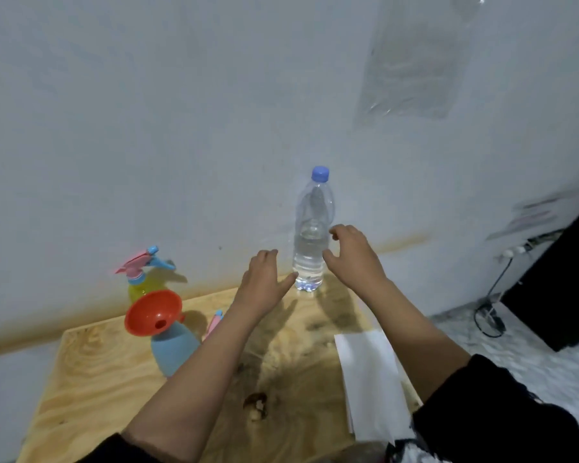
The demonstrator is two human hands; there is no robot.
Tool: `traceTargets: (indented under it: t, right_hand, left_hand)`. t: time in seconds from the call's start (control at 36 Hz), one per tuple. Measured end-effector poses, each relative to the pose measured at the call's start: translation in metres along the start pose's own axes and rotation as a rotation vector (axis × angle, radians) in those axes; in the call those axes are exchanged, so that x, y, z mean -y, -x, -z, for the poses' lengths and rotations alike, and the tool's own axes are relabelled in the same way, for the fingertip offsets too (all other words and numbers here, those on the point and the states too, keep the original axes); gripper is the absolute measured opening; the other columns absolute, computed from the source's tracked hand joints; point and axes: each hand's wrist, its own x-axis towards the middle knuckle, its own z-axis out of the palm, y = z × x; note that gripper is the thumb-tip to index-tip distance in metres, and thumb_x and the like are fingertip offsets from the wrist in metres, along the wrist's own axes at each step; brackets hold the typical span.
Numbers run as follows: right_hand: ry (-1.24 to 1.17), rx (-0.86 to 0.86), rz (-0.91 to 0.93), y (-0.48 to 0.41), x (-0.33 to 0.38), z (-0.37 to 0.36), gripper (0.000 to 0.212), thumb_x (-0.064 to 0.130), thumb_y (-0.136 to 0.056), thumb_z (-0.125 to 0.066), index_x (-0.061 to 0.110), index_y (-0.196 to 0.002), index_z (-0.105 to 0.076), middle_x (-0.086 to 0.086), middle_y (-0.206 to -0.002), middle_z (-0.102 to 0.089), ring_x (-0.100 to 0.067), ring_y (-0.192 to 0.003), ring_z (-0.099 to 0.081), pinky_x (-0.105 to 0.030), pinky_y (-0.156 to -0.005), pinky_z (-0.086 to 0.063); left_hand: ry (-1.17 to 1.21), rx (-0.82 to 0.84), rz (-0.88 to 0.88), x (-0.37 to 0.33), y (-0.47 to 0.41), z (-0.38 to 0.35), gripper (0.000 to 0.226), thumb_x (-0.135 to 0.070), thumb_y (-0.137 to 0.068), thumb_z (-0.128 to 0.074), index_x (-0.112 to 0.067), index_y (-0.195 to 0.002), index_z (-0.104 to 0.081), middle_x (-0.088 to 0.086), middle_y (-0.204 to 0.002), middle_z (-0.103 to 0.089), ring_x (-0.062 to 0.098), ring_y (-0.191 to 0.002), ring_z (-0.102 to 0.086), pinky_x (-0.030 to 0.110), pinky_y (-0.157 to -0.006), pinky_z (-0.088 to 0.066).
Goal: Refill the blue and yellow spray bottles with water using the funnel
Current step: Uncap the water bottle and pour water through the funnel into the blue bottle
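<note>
A clear water bottle (310,242) with a blue cap stands upright at the far edge of the wooden table (91,372), about half full. My left hand (263,279) is open just left of its base, fingertips close to it. My right hand (351,253) is open just right of it, fingers curved toward the bottle without gripping. A red funnel (152,312) sits in the neck of the blue spray bottle (176,349) at the left. Behind it stands the yellow spray bottle (141,287) with its pink and blue trigger head on. A loose pink and blue spray head (214,324) lies beside my left forearm.
A white sheet of paper (370,379) lies on the table's right side. A dark knot (256,404) marks the wood near the front. The wall (181,128) rises directly behind the table. A black object (562,289) and a cable (488,315) are on the floor at right.
</note>
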Motion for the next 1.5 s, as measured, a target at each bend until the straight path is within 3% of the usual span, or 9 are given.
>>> traceTargets:
  t: [0.28,0.47,0.58,0.64,0.75,0.83,1.25,1.5]
  right_hand:
    - [-0.046,-0.089,0.118,-0.091,0.006,0.045,0.045,0.024,-0.09,-0.052,0.01,-0.132,-0.043,-0.008,-0.128,-0.049,-0.024,-0.121,-0.043,-0.04,-0.093,-0.045]
    - [-0.092,-0.048,0.184,-0.129,0.008,0.034,0.038,0.024,-0.09,-0.054,0.01,-0.125,-0.049,-0.009,-0.12,-0.052,-0.025,-0.108,-0.051,-0.038,-0.086,-0.047]
    - [-0.171,-0.057,0.204,-0.137,0.005,0.023,0.034,0.026,-0.089,-0.058,0.012,-0.12,-0.051,-0.006,-0.114,-0.057,-0.022,-0.1,-0.055,-0.036,-0.083,-0.048]
    - [-0.208,-0.076,0.207,-0.137,0.003,0.02,0.031,0.026,-0.089,-0.059,0.012,-0.116,-0.053,-0.004,-0.112,-0.059,-0.02,-0.097,-0.056,-0.035,-0.083,-0.049]
    - [-0.248,-0.095,0.208,-0.137,0.002,0.019,0.027,0.026,-0.088,-0.061,0.013,-0.11,-0.057,-0.002,-0.106,-0.061,-0.019,-0.093,-0.056,-0.035,-0.081,-0.049]
    - [-0.253,-0.096,0.214,-0.134,0.002,0.019,0.024,0.026,-0.088,-0.061,0.013,-0.107,-0.057,-0.001,-0.102,-0.062,-0.019,-0.09,-0.056,-0.035,-0.079,-0.049]
    - [-0.251,-0.12,0.224,-0.048,0.033,0.03,0.022,0.03,-0.086,-0.064,0.016,-0.102,-0.059,0.003,-0.096,-0.061,-0.015,-0.082,-0.051,-0.031,-0.074,-0.047]
    - [-0.237,-0.099,0.187,0.029,0.054,0.031,0.023,0.033,-0.083,-0.066,0.018,-0.099,-0.061,0.003,-0.096,-0.065,-0.019,-0.086,-0.059,-0.039,-0.077,-0.052]
  left_hand:
    - [0.002,-0.09,-0.054,-0.063,-0.102,0.005,0.059,-0.043,-0.087,-0.061,-0.003,-0.126,-0.042,0.012,-0.117,-0.048,0.028,-0.111,-0.046,0.041,-0.088,-0.044]
    - [0.137,-0.09,-0.014,-0.061,-0.127,-0.016,0.075,-0.046,-0.079,-0.065,-0.004,-0.134,-0.035,0.011,-0.121,-0.046,0.026,-0.113,-0.045,0.041,-0.091,-0.045]
    - [0.339,-0.083,0.024,-0.055,-0.125,-0.025,0.085,-0.06,-0.067,-0.057,-0.02,-0.138,-0.03,0.001,-0.125,-0.048,0.017,-0.115,-0.046,0.036,-0.091,-0.045]
    - [0.42,-0.081,0.034,-0.053,-0.121,-0.028,0.087,-0.059,-0.069,-0.06,-0.026,-0.141,-0.025,-0.001,-0.129,-0.047,0.013,-0.117,-0.044,0.032,-0.091,-0.043]
    - [0.477,-0.062,0.041,-0.048,-0.118,-0.036,0.102,-0.052,-0.071,-0.073,-0.036,-0.147,-0.008,-0.001,-0.148,-0.033,0.014,-0.134,-0.035,0.034,-0.104,-0.037]
    - [0.481,-0.076,0.05,-0.047,-0.115,-0.037,0.103,-0.044,-0.074,-0.076,-0.031,-0.149,-0.007,0.001,-0.147,-0.032,0.016,-0.134,-0.036,0.028,-0.1,-0.036]
    - [0.595,-0.114,0.009,-0.046,-0.026,-0.01,0.096,-0.036,-0.068,-0.083,-0.038,-0.142,-0.022,-0.004,-0.127,-0.042,0.015,-0.117,-0.046,0.034,-0.098,-0.044]
    - [0.594,-0.087,0.004,-0.034,0.053,0.001,0.101,-0.037,-0.066,-0.085,-0.035,-0.145,-0.022,0.0,-0.126,-0.045,0.017,-0.111,-0.05,0.034,-0.093,-0.047]
